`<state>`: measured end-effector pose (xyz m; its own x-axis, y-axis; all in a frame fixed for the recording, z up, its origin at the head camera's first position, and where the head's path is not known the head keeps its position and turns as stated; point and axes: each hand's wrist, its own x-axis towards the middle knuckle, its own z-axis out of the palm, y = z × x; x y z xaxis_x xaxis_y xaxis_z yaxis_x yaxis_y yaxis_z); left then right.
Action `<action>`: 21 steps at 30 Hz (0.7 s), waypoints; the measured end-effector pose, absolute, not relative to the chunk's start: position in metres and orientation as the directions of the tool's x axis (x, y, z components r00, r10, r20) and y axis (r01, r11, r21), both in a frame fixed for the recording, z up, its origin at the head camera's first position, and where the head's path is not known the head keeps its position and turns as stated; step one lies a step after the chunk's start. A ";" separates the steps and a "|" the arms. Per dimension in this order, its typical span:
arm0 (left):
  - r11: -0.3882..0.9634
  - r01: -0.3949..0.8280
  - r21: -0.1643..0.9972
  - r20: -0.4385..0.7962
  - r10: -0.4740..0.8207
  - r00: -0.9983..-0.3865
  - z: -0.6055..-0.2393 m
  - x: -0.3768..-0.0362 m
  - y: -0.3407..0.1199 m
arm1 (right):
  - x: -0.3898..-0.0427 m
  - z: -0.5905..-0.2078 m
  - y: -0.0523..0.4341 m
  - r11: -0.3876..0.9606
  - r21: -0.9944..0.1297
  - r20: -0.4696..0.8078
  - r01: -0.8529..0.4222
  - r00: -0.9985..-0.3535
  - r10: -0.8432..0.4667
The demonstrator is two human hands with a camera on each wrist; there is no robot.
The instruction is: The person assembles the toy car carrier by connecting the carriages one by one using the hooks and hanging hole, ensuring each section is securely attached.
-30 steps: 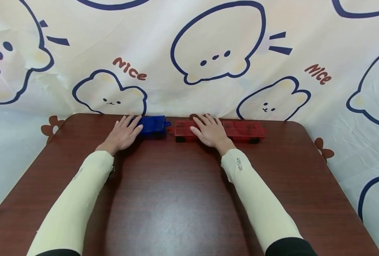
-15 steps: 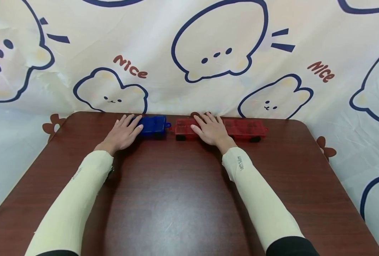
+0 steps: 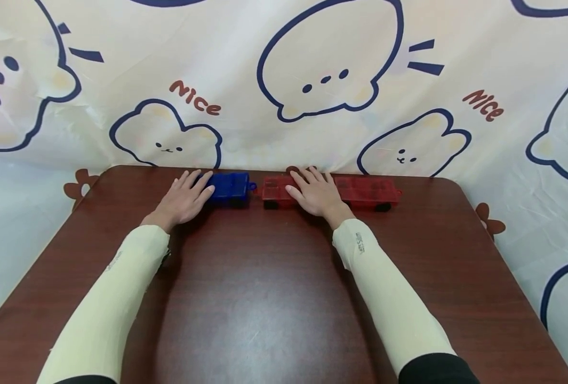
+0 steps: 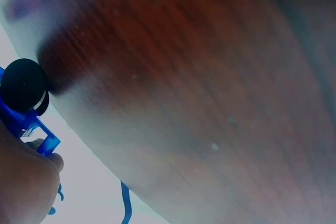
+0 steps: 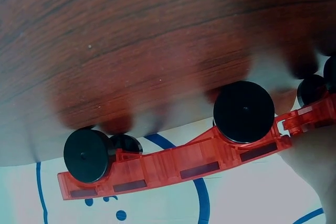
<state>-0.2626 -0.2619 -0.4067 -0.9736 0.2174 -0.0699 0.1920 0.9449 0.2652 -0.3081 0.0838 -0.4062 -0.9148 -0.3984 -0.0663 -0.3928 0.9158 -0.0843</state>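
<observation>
Resting flat on toy train cars at the bench's far edge, both hands lie spread.
Largest is the brown bench [image 3: 264,298], backed by a cartoon-printed cloth [image 3: 312,80]; along its far edge stands the long red car [image 3: 360,190] with black wheels, the right hand [image 3: 314,194] lying flat on its left part, then the short blue car [image 3: 228,188] just beside it, the left hand [image 3: 183,201] with straight fingers touching its left end.

Bare table [image 3: 264,298] before wagons [image 3: 360,191], backdrop [image 3: 274,144] behind
</observation>
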 end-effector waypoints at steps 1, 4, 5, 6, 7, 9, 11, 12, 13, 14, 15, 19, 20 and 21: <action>0.945 0.192 0.266 -0.069 0.217 -0.974 -0.407 -0.263 -0.262 | -0.308 -0.406 0.084 0.915 -0.085 -0.065 -0.394 -0.914 -0.399; 0.946 0.193 0.261 -0.069 0.218 -0.974 -0.406 -0.264 -0.262 | -0.309 -0.405 0.084 0.915 -0.082 -0.068 -0.396 -0.914 -0.401; 0.946 0.193 0.260 -0.070 0.218 -0.974 -0.407 -0.264 -0.262 | -0.309 -0.405 0.084 0.914 -0.080 -0.069 -0.397 -0.913 -0.402; 0.946 0.193 0.260 -0.070 0.218 -0.974 -0.407 -0.264 -0.262 | -0.309 -0.406 0.084 0.914 -0.078 -0.070 -0.399 -0.912 -0.404; 0.946 0.192 0.260 -0.071 0.217 -0.974 -0.407 -0.264 -0.262 | -0.310 -0.406 0.083 0.914 -0.077 -0.071 -0.399 -0.912 -0.404; 0.947 0.194 0.258 -0.068 0.218 -0.974 -0.407 -0.265 -0.263 | -0.311 -0.406 0.083 0.915 -0.072 -0.079 -0.398 -0.912 -0.403; 0.946 0.195 0.258 -0.065 0.218 -0.974 -0.408 -0.265 -0.262 | -0.311 -0.406 0.084 0.917 -0.069 -0.079 -0.393 -0.914 -0.397; 0.946 0.195 0.257 -0.064 0.218 -0.974 -0.408 -0.265 -0.262 | -0.311 -0.406 0.084 0.918 -0.067 -0.080 -0.390 -0.915 -0.395; 0.947 0.194 0.257 -0.064 0.217 -0.974 -0.408 -0.265 -0.262 | -0.311 -0.405 0.084 0.919 -0.068 -0.080 -0.389 -0.916 -0.394; 0.947 0.194 0.257 -0.065 0.217 -0.974 -0.407 -0.265 -0.261 | -0.310 -0.405 0.083 0.919 -0.069 -0.080 -0.388 -0.916 -0.393; 0.947 0.194 0.255 -0.065 0.217 -0.974 -0.407 -0.265 -0.261 | -0.310 -0.405 0.083 0.919 -0.070 -0.081 -0.387 -0.916 -0.392; 0.952 0.196 0.235 -0.074 0.219 -0.973 -0.407 -0.265 -0.261 | -0.309 -0.405 0.082 0.917 -0.070 -0.080 -0.393 -0.914 -0.398; 0.954 0.200 0.225 -0.075 0.221 -0.972 -0.407 -0.265 -0.261 | -0.309 -0.405 0.082 0.916 -0.070 -0.081 -0.394 -0.913 -0.399; 0.956 0.202 0.213 -0.075 0.222 -0.972 -0.406 -0.265 -0.261 | -0.309 -0.405 0.082 0.916 -0.068 -0.082 -0.395 -0.913 -0.400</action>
<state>-0.2646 -0.2609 -0.4064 -0.9721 0.2222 -0.0754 0.2020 0.9560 0.2127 -0.3094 0.0822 -0.4055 -0.9129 -0.4000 -0.0818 -0.3953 0.9160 -0.0678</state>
